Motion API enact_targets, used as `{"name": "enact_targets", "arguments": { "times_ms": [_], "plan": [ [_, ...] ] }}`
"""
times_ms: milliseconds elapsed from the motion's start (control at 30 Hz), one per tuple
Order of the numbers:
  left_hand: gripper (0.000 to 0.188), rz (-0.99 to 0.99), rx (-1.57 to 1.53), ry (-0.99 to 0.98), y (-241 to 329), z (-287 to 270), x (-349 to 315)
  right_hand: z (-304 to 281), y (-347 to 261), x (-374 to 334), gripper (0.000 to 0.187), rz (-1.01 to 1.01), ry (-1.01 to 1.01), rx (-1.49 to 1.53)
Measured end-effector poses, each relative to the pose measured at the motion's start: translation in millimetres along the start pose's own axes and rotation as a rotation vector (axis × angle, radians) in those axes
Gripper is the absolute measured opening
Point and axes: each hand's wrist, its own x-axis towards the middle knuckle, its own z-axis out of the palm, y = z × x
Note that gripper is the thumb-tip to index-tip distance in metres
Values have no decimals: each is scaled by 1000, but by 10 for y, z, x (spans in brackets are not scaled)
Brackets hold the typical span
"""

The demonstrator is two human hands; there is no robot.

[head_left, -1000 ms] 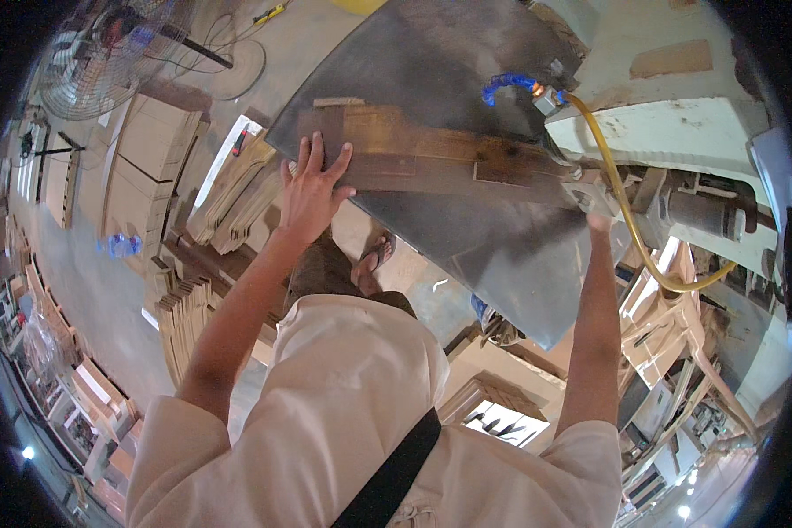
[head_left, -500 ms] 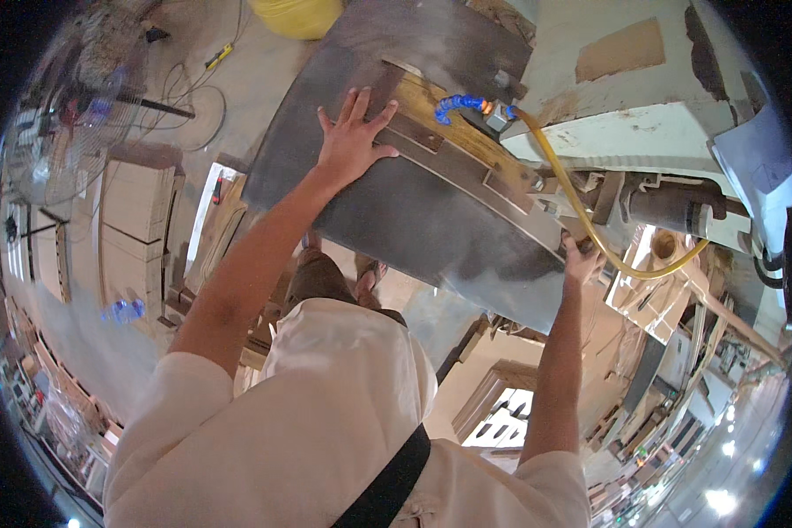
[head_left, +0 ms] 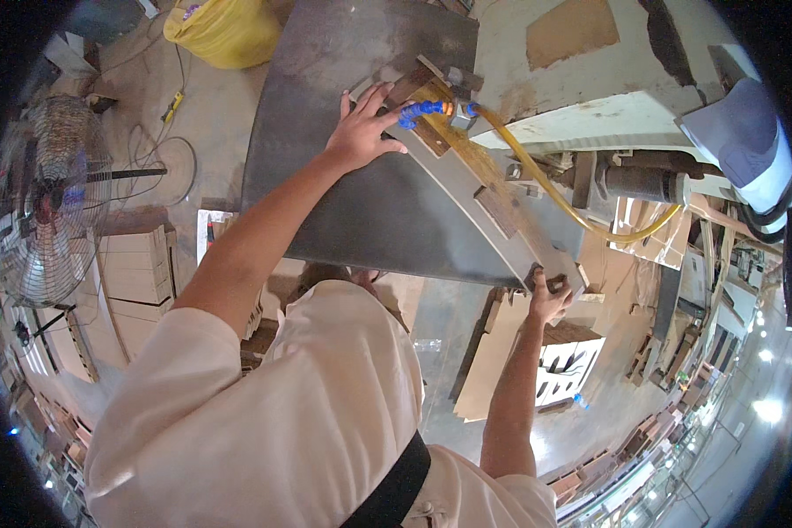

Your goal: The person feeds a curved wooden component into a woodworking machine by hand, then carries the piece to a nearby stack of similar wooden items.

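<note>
Overhead, a grey steel table (head_left: 370,220) fills what looks like a workshop.

right hand (head_left: 547,301) fingers hidden behind wooden strip (head_left: 488,180) end.

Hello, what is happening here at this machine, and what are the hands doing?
A person in a pale shirt stands at a grey metal machine table in a workshop. The left hand lies flat, fingers spread, on the far end of a long wooden piece that lies on the table beside the machine. The right hand grips its near end at the table's edge. A blue nozzle on a yellow hose sits near the left hand. A fan stands to the left.
</note>
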Motion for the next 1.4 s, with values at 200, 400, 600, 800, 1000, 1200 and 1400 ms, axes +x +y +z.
{"name": "enact_targets", "arguments": {
  "times_ms": [200, 400, 600, 800, 1000, 1200, 1400],
  "plan": [
    [74, 0, 37, -61, -2, -28, 19, -104, 44, -532, 94, 87, 12, -23],
    [65, 35, -19, -39, -24, -14, 6, -184, 44, -1040, 93, 201, 21, 40],
    [75, 15, 53, -97, -54, -38, 16, -244, -10, -1331, 89, 244, 33, -5],
    [75, 50, 46, -94, -109, -31, 19, -336, -83, -1561, 92, 293, -17, -15],
    [75, 84, 1, -48, -139, -9, 12, -435, -214, -1725, 91, 344, -27, -36],
    [62, 121, -56, -16, -118, -27, 1, -420, -158, -1813, 89, 365, -4, -27],
    [69, 113, -61, -83, -84, -58, -73, -445, -63, -1904, 91, 383, -9, -10]
  ]
}}
